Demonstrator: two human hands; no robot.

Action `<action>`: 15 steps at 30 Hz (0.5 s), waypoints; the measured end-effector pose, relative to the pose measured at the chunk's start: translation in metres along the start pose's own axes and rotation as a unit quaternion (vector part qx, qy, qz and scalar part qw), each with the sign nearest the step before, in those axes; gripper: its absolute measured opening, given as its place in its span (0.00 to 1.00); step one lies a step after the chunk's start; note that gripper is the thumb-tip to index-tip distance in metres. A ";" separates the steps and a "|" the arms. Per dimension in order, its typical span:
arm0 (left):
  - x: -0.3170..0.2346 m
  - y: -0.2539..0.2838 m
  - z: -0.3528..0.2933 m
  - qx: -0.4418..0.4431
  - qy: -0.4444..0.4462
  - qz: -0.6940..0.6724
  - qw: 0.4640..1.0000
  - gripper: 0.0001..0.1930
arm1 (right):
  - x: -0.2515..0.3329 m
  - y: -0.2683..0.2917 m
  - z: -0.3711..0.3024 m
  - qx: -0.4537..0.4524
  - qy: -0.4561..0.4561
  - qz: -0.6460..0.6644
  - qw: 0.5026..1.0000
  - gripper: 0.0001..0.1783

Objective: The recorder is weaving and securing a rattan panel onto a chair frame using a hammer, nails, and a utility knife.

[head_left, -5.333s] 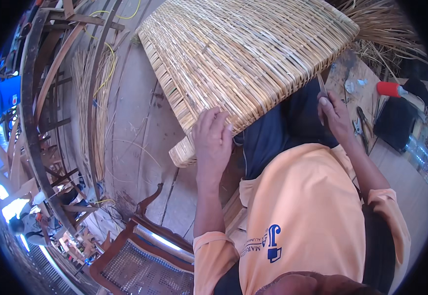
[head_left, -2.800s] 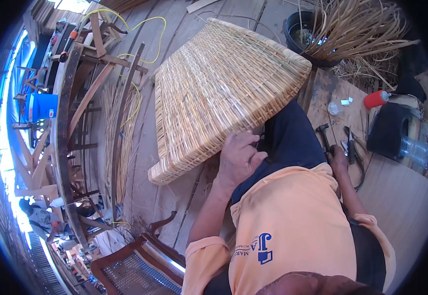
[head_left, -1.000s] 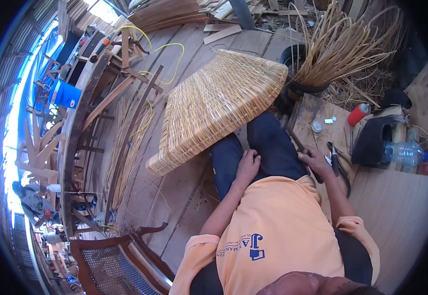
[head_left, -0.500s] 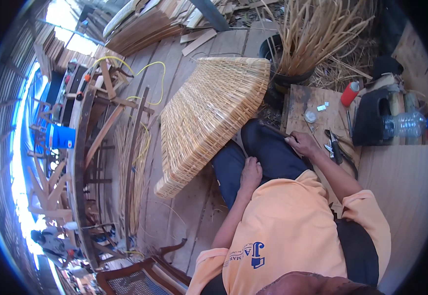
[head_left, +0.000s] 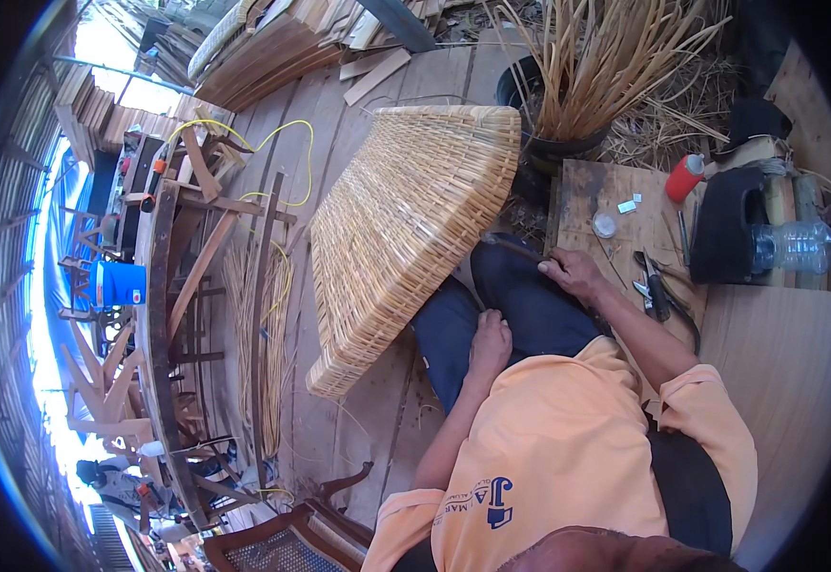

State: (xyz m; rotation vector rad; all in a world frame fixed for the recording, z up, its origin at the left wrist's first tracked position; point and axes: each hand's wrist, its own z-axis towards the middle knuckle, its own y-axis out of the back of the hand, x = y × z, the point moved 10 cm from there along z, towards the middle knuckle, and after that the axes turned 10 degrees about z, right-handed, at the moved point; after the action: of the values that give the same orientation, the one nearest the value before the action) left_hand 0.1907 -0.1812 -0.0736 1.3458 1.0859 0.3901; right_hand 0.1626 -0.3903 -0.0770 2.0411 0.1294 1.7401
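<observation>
Woven cane panel [head_left: 406, 219]: ahead of the person's knees, tilted, broad face up, left corner over the plank floor [head_left: 348, 448]. Near edge overlaps the left knee in view; contact unclear.

Left hand [head_left: 490, 341]: resting on the dark trousers [head_left: 544, 319], just short of the panel's near edge. Fingers curled close together; cannot tell if they hold anything.

Right hand [head_left: 575, 275]: at the right knee, fingers closed on what looks like the handle of a dark slim tool [head_left: 518, 248] lying across the knee.

Bench [head_left: 582, 191], to the right: clear round tub [head_left: 604, 225] near its left edge, two pale scraps [head_left: 627, 206] just beyond, red bottle [head_left: 685, 178] toward the far edge. Dark-handled pliers [head_left: 660, 297] toward the near edge; black container [head_left: 723, 229] right of them, clear plastic bottle [head_left: 799, 247] lying alongside.

Past the bench's far left corner: dark pot [head_left: 568, 148] of upright cane strips [head_left: 592, 76].
</observation>
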 end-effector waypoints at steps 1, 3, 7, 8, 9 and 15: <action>0.001 0.001 0.000 0.000 0.003 0.000 1.000 0.15 | 0.004 0.001 0.000 -0.007 0.005 0.018 1.000 0.29; 0.001 0.001 0.000 -0.003 -0.002 -0.001 1.000 0.15 | 0.015 0.002 -0.001 -0.012 0.011 0.035 0.999 0.29; -0.004 0.023 -0.001 -0.016 -0.029 -0.087 0.996 0.15 | 0.029 -0.005 0.013 -0.014 0.023 0.047 0.999 0.27; -0.010 0.040 -0.004 -0.022 -0.032 -0.129 0.991 0.14 | 0.022 -0.011 0.017 -0.003 0.003 0.029 1.000 0.27; -0.008 0.060 -0.006 -0.044 -0.034 -0.143 0.988 0.13 | 0.020 -0.013 0.014 -0.003 -0.001 0.031 1.000 0.27; 0.074 0.242 -0.026 -0.236 0.052 0.021 0.970 0.13 | -0.026 0.016 -0.028 -0.101 -0.094 0.111 0.984 0.23</action>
State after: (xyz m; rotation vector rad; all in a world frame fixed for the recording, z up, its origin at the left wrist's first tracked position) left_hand 0.2894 -0.0488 0.1202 0.9328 0.9729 0.7074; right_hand 0.1268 -0.4064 -0.0916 2.1169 -0.3320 1.5982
